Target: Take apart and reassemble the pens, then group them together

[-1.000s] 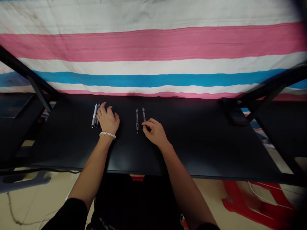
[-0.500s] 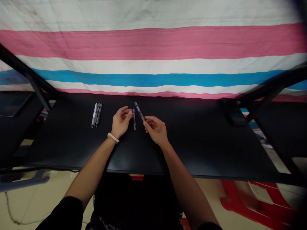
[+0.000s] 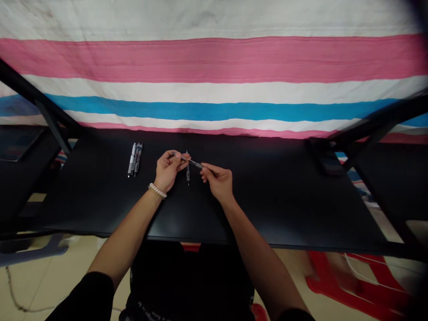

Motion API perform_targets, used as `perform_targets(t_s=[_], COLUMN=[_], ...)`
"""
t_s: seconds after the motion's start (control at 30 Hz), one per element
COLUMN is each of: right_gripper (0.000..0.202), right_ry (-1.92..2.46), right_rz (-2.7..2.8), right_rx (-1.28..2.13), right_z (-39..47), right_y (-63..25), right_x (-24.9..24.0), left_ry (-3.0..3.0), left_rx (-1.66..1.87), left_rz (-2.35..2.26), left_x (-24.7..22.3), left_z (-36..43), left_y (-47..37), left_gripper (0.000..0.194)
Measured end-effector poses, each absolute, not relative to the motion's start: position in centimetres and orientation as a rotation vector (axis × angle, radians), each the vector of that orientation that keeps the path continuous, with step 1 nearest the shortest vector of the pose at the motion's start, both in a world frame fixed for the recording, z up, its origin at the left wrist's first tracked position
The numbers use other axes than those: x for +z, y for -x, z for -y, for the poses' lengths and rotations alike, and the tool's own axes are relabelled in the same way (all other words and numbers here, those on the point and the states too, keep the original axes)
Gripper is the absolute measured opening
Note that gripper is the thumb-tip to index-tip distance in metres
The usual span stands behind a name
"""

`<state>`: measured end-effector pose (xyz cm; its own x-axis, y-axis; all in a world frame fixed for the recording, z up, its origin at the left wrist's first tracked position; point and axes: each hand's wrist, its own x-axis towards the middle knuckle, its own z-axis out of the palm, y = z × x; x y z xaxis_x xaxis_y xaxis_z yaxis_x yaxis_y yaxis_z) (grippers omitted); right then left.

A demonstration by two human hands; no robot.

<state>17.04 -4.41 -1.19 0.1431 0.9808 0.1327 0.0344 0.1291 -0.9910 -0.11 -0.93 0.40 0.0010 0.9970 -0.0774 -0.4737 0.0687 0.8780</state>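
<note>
Between my two hands a grey pen [image 3: 195, 163] is held above the table, tilted slightly down to the right. My left hand [image 3: 169, 169] pinches its left end between thumb and fingers. The right end sits in the closed fingers of my right hand [image 3: 218, 182]. Below the held pen, a second pen [image 3: 187, 174] lies on the black table [image 3: 281, 191], its upper part partly covered by my left fingers and the held pen. Farther left, a white pen [image 3: 132, 160] and darker pens [image 3: 138, 159] lie side by side.
A striped cloth [image 3: 214, 60] hangs behind the table. Black metal frame bars [image 3: 371, 127] slant at both sides. Beneath the front edge, a red plastic stool [image 3: 334, 281] stands at the right, and a cable [image 3: 15, 290] runs across the floor at the left.
The pen in my right hand has swung from pointing up and away to nearly level. My left hand, apart from it earlier, now grips its other end.
</note>
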Motion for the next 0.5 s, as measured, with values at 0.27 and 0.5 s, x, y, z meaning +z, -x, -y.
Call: perform_targets(t_s=[0.27, 0.5], right_gripper=[0.028, 0.026], right_ry=[1.168, 1.162], right_rz=[1.144, 1.152], right_rx=[0.988, 0.985], right_z=[4.29, 4.13], right_y=[-16.5, -17.02], right_x=[-1.37, -1.44], left_ry=[-0.708, -0.721], left_rx=[1.404, 1.393], left_rz=[-0.927, -0.916], left_x=[0.02, 0.26], left_z=[0.62, 0.62], left_y=[0.33, 0.32], left_gripper=[0.033, 0.03])
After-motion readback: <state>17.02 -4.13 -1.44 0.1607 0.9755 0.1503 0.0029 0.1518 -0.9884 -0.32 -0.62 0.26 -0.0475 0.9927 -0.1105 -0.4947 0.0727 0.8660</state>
